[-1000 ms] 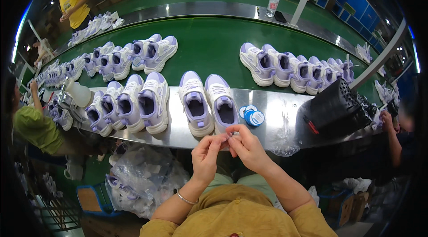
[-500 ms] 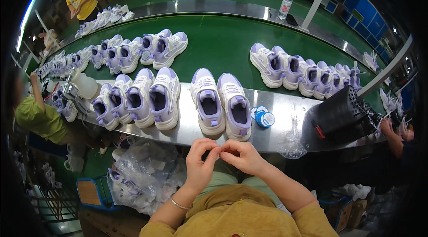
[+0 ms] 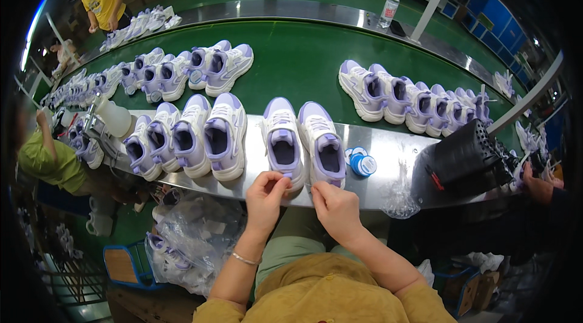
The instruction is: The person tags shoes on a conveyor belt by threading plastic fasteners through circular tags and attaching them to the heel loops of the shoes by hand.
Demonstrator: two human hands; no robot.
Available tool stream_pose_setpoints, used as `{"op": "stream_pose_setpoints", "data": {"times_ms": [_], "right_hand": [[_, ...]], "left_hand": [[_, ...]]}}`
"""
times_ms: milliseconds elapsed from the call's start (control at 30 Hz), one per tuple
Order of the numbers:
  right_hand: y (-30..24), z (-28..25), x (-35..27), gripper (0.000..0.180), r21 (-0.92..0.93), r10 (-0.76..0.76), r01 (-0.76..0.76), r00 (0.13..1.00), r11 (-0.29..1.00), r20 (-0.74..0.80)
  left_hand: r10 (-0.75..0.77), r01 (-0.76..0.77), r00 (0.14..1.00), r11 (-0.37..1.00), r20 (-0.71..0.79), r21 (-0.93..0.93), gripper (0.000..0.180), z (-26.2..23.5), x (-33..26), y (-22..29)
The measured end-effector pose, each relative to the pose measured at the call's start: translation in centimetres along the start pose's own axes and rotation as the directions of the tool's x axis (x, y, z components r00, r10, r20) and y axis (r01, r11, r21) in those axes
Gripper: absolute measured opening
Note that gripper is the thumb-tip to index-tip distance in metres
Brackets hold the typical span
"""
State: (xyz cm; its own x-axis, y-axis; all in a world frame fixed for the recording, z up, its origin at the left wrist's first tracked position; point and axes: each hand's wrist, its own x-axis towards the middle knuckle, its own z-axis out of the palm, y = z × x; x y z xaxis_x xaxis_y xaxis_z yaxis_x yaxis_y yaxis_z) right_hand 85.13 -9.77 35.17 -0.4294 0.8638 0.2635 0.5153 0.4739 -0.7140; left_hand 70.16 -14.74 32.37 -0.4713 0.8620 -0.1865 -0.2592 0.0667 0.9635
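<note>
A pair of white-and-lilac sneakers stands before me on the metal bench edge, heels toward me: a left sneaker and a right sneaker. My left hand is closed in a pinch at the heel of the left sneaker. Beside it, my right hand is also pinched, close to the heel of the right one. Whatever the fingertips hold is too small to make out. Right of the pair lie blue-and-white rolls. More sneakers stand in a row on the left.
Further sneakers line the green belt at left and right. A black bin and crumpled clear plastic sit to my right. A plastic bag hangs below the bench at left. Co-workers are at both sides and across the belt.
My hands were together in front of the bench; now they are apart and have moved forward to the sneakers' heels. The person across the belt has lowered an arm.
</note>
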Motion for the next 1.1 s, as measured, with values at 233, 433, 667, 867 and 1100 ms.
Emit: {"op": "stream_pose_setpoints", "data": {"times_ms": [233, 433, 667, 867, 1100], "right_hand": [[-0.4, 1.2, 0.3, 0.008, -0.262, -0.182, 0.201, 0.979, 0.944, 0.095], [-1.6, 2.3, 1.7, 0.010, -0.273, -0.302, 0.338, 0.939, 0.901, 0.165], [-1.2, 1.9, 1.2, 0.014, 0.089, -0.170, 0.156, 0.969, 0.984, 0.182], [-1.4, -1.4, 1.9, 0.019, 0.288, -0.143, 0.088, 0.974, 0.954, 0.176], [-1.9, -1.2, 3.3, 0.017, 0.523, 0.065, -0.239, 0.942, 0.818, 0.329]], "left_hand": [[-0.098, 0.101, 0.995, 0.990, 0.033, -0.100, 0.008, -1.9, -0.7, 1.1], [-0.130, 0.131, 0.991, 0.984, 0.013, -0.125, 0.009, -1.7, -0.7, 1.0], [-0.104, 0.104, 0.995, 0.990, 0.001, -0.096, 0.007, -2.0, -1.0, 1.8], [0.304, -0.292, 0.951, 0.945, -0.064, 0.145, 0.005, -1.0, -2.5, 4.8], [0.255, -0.274, 0.962, 0.913, 0.100, 0.301, 0.004, 1.7, -2.5, 3.2]]}}
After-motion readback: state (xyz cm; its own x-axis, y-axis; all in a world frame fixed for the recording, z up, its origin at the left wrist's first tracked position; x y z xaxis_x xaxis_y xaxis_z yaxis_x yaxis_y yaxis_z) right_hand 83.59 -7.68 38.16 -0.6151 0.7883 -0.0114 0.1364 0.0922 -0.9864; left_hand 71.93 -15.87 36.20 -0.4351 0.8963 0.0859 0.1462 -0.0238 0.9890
